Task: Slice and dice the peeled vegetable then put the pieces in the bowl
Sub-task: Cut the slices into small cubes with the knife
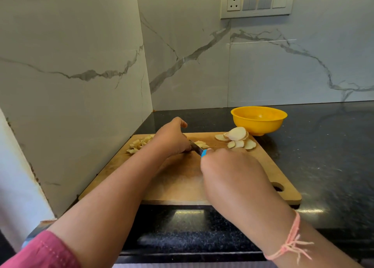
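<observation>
No readable txt, labels or nos.: switch panel (pixel 257 2), bowl (pixel 258 125), cutting board (pixel 178 179) w/o legible marks.

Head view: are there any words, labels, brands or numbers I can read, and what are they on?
None readable.
Switch panel: no legible marking.
Yellow bowl, cutting board, knife: no print visible.

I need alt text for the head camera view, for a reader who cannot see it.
A person dices a peeled vegetable on a cutting board: the right hand grips a blue-handled knife, the left hand rests curled beside the blade. Diced pieces lie at the board's far left, round slices at its far right, near a yellow bowl on the dark counter.
</observation>
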The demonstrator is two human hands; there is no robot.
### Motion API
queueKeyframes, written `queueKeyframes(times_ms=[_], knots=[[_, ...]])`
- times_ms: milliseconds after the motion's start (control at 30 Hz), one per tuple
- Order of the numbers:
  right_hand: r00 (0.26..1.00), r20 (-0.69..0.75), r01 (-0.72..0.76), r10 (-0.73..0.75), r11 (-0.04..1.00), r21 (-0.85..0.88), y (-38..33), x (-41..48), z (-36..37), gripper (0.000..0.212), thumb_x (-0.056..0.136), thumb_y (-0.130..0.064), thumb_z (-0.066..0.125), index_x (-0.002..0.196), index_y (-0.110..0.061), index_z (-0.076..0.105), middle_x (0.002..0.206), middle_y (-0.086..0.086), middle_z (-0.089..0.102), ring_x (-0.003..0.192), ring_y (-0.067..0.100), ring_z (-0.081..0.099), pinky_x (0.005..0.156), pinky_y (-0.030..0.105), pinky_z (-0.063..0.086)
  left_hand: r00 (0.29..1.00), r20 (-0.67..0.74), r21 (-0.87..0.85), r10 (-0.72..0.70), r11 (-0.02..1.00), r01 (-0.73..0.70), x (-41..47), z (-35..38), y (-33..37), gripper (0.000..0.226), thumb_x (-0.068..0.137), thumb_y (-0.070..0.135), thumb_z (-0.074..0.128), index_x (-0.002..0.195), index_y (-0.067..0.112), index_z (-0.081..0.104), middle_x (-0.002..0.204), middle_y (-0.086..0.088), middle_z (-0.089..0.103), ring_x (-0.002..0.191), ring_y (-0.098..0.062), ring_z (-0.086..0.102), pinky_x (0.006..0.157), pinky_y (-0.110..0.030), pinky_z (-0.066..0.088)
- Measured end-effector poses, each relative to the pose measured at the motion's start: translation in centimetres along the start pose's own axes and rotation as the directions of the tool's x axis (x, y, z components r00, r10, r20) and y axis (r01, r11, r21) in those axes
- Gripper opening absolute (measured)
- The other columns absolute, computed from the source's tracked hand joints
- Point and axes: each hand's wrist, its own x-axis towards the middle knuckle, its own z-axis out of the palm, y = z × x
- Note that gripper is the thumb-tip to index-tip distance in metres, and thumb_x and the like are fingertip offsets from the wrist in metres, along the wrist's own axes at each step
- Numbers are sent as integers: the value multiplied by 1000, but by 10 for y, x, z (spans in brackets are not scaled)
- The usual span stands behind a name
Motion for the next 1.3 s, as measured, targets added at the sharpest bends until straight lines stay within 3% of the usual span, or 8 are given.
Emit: queueKeyframes(times_ms=[300,433,533,800,967,1067,1200,1300], knots=[[1000,-4,1,-1,999,46,15,-23,-8,37,99,-21,45,135,-20,40,101,1,51,75,16,39,47,20,23,997,-51,92,66,994,-61,0,3,-1,61,88,5,63,138,23,34,118,-4,59,92,-15,57,73,-24,51],[993,-108,-34,42,997,73,30,-36,-16,26,98,-37,39,120,-29,50,74,-9,43,61,9,40,45,19,24,992,-78,101,102,990,-94,-2,-1,-5,61,87,0,62,138,22,36,109,1,58,90,-13,56,74,-25,52],[979,-161,-100,127,981,166,45,-33,-15,32,95,-47,39,120,-34,55,74,-9,44,60,9,42,47,19,29,980,-39,111,193,976,-187,-5,0,-1,51,88,0,59,133,21,45,109,4,58,93,-10,53,78,-21,49],[875,-340,-210,345,903,376,59,-13,11,35,94,-40,48,125,-29,59,98,-1,67,71,16,43,48,21,30,947,140,196,289,929,-313,-12,8,5,37,95,14,54,131,23,56,128,2,58,107,-11,55,93,-22,43],[854,-378,-139,356,858,495,51,-3,24,53,92,-39,53,141,-25,41,128,-2,59,109,18,55,68,22,35,963,75,245,259,931,-270,-7,5,2,28,92,11,57,117,21,63,114,2,63,91,-8,55,84,-20,48],[869,-335,-124,363,816,564,52,-3,28,58,88,-39,59,141,-24,42,131,1,57,116,19,53,81,26,43,974,46,276,224,934,-228,-4,0,-1,27,91,6,56,113,21,63,110,1,63,89,-11,59,83,-23,52],[872,-324,-133,366,815,564,55,-6,34,48,88,-37,60,133,-23,52,120,-1,63,97,13,57,68,22,41,979,0,238,205,950,-200,-4,-3,-2,33,91,-1,53,116,19,63,112,1,63,98,-14,58,86,-23,51],[872,-327,-137,364,823,551,56,-6,39,29,89,-33,60,114,-20,65,98,-2,63,77,9,50,53,12,32,968,10,190,249,950,-246,-7,-1,0,25,95,13,53,116,21,63,106,5,61,90,-9,56,80,-21,50]])
